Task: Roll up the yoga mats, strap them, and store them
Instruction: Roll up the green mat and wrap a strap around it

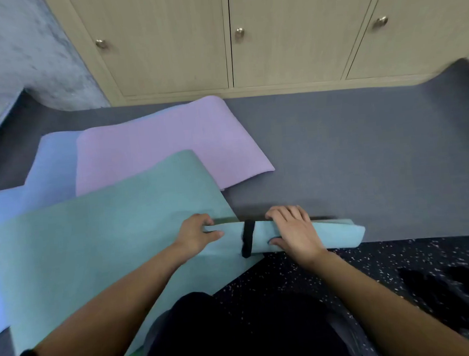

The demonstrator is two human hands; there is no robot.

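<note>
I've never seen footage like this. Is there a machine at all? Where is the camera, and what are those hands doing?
There is no machine here. A person works with bare hands, and the one picture comes from a camera worn on their head, looking down. The left hand and right hand each keep a grip on a rolled pale blue mat, which has a black strap around it. Beside it, three flat mats overlap: a teal mat, a purple mat and a blue mat. They lie on grey floor covering. Behind stand wooden cabinets, doors closed.
</note>
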